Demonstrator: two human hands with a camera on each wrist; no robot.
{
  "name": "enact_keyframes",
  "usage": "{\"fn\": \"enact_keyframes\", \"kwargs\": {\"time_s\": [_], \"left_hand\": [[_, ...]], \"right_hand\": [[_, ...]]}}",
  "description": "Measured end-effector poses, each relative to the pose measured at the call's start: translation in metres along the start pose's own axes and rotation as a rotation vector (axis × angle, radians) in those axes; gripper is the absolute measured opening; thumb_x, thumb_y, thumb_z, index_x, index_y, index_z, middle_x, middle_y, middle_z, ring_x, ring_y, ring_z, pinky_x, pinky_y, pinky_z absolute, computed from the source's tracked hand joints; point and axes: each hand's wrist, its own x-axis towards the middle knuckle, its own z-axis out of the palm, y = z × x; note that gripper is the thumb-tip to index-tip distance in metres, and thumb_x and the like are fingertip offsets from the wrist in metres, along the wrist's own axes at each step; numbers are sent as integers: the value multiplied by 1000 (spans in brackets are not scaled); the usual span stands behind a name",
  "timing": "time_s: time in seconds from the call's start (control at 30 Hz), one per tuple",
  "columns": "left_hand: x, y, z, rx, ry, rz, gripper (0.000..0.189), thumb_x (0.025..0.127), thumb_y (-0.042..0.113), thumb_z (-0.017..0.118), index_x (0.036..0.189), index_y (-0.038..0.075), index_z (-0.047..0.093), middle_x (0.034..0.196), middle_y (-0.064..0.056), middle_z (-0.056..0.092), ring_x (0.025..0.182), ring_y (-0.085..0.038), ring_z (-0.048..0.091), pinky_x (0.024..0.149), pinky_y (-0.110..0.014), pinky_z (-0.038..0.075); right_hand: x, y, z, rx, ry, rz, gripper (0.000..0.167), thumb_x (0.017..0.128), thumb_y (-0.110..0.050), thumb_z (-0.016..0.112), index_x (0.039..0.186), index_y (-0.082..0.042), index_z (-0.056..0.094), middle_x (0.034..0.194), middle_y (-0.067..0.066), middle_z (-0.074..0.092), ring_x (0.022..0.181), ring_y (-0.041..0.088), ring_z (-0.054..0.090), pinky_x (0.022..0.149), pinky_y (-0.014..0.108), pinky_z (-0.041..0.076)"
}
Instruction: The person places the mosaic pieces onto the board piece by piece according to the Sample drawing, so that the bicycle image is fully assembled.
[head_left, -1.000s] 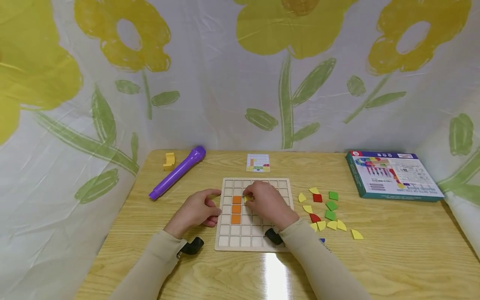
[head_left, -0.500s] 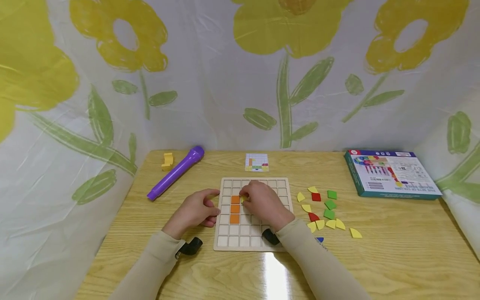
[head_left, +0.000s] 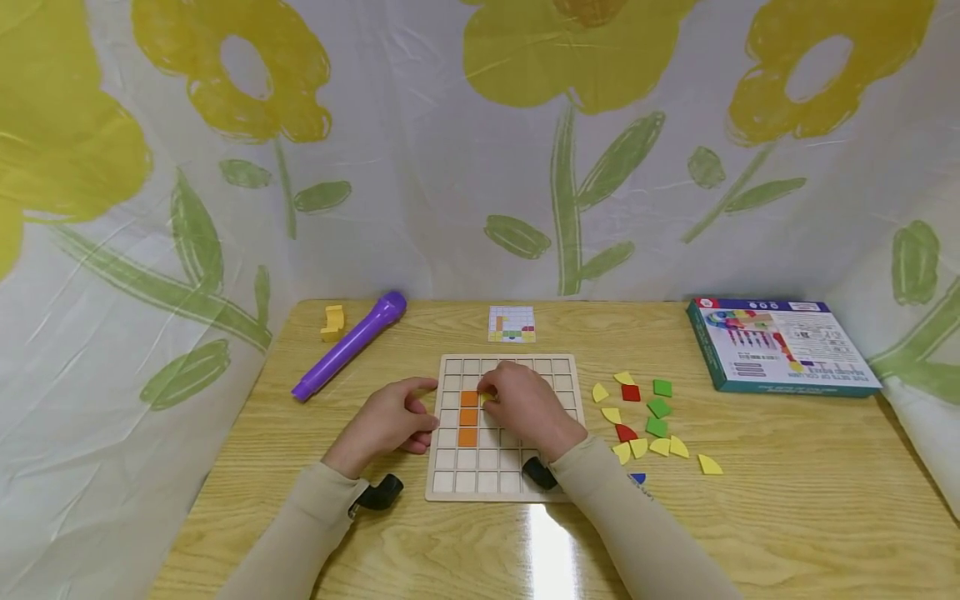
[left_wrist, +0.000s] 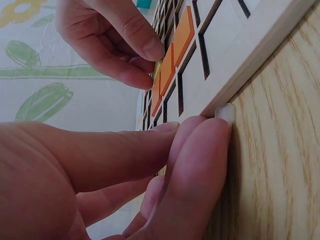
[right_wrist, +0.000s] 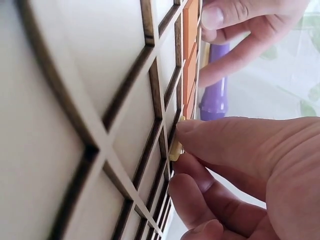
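A wooden grid board [head_left: 449,482] lies on the table, with a short column of orange tiles [head_left: 468,417] set in its cells. My right hand [head_left: 528,408] pinches a small yellow tile [right_wrist: 176,145] between thumb and fingers, at the cell right of the top orange tile. In the left wrist view, only a sliver of that tile shows behind the right fingers, so its outline is hidden. Against the board's left edge rest the fingertips of my left hand [head_left: 382,419], spread along the rim. The left wrist view also shows them touching that rim.
Right of the board lie several yellow quarter-circle tiles [head_left: 711,465], green squares [head_left: 662,387], red tiles [head_left: 631,392] and a blue piece [head_left: 638,478]. A pattern card [head_left: 512,323] sits behind the board. A purple microphone [head_left: 351,346], a yellow block [head_left: 332,323] and a box [head_left: 783,346] stand farther out.
The head view has shifted a little, so everything sits slightly farther left. Both hands keep their places at the board, and the right still pinches the yellow tile.
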Motion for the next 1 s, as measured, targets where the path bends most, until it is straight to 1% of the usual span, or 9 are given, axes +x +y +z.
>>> {"fn": "enact_keyframes", "kwargs": {"time_s": [0.3,0.5,0.7,0.93,1.0], "left_hand": [[-1,-1,0,-7,-6,-1,63,100,2,74,158,11,53,106,-16,62,71,-20,74,68,-37,70],[-1,-1,0,-16,-11,2,63,100,2,74,158,10,52,106,-16,61,72,-20,73,68,-37,71],[-1,1,0,-11,-10,-12,64,99,2,75,158,12,53,105,-16,63,71,-22,74,68,-37,70],[1,0,-1,-5,-12,-5,64,99,3,75,158,12,52,107,-16,62,71,-21,74,68,-37,71],[1,0,-1,-2,-5,-11,64,99,3,75,158,12,53,108,-16,62,71,-21,73,68,-37,70]], "right_hand": [[-1,-1,0,0,-11,23,15,95,-9,77,108,-10,84,97,2,71,84,15,60,79,33,59],[-1,-1,0,-18,-9,25,12,95,-11,77,106,-10,83,97,2,71,84,15,61,79,33,59],[-2,-1,0,-24,-5,28,13,96,-12,76,106,-10,84,96,2,72,84,15,61,79,33,60],[-1,-1,0,-27,1,26,12,96,-11,76,105,-9,83,95,2,71,83,16,60,78,32,59],[0,-1,-2,-19,1,23,13,96,-11,76,107,-9,83,97,3,73,85,16,62,80,33,60]]}}
